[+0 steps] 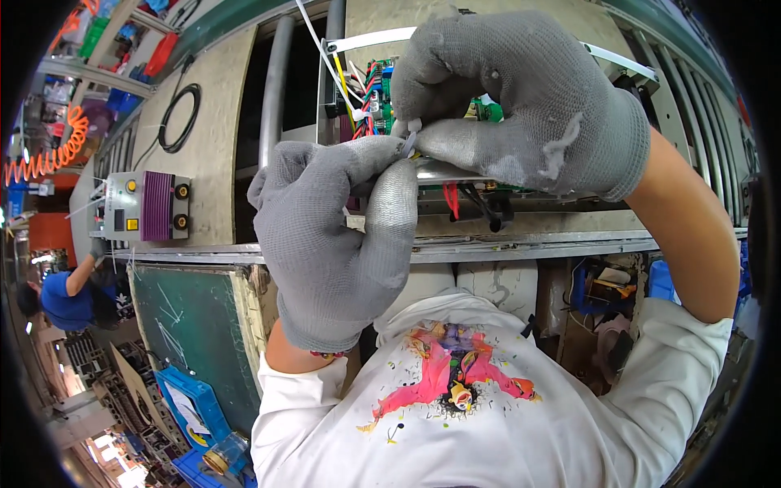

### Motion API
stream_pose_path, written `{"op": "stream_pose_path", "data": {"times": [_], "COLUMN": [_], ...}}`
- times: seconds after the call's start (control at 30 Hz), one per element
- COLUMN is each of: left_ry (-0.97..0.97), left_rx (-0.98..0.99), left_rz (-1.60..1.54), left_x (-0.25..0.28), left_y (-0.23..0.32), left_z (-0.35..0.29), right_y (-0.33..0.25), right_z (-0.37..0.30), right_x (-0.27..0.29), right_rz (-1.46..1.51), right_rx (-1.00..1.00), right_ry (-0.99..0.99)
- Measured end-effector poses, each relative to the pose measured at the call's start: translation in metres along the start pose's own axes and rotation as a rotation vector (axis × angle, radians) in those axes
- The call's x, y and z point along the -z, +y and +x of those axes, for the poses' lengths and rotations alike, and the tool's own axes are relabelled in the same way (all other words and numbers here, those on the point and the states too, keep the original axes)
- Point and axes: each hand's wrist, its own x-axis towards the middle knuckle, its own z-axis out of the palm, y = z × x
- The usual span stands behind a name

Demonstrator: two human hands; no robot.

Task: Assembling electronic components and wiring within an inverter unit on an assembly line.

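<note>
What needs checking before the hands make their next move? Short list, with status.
1. Gloves on left hand and right hand: ok, both are gray with shiny fingertips.
2. Both hands at the small pale piece: ok, their fingertips meet there.
3. Piece fully secured: cannot tell, fingertips cover part of it.
4. Wire bundle free of pinching: cannot tell, its lower end runs behind the left hand.
5. Long white strip out of the way: not ok, it sticks out above the wires near the hands.
6. Purple-sided box clear of the hands: ok, it stands apart to the left.
</note>
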Motion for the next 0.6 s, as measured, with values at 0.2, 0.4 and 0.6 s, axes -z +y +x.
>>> {"op": "stream_pose_path", "data": {"times": [0.2, 0.4, 0.6], "left_ry": [-0.011, 0.024, 0.075], "left_rx": [0.019, 0.078, 0.049], "left_rz": [-0.044, -0.323, -0.464], "left_x": [-0.002, -0.007, -0.01], "left_y": [0.002, 0.001, -0.006], "left_z": [0.003, -0.005, -0.001], "right_y": [0.012, 0.012, 0.0], "right_z": [-0.003, -0.001, 0.01], "right_x": [-0.012, -0.007, 0.016], "right_rz": [-0.01, -0.129, 0.087], "right_rx": [0.174, 0.28, 0.185], "right_ry": [0.058, 0.038, -0.252]}}
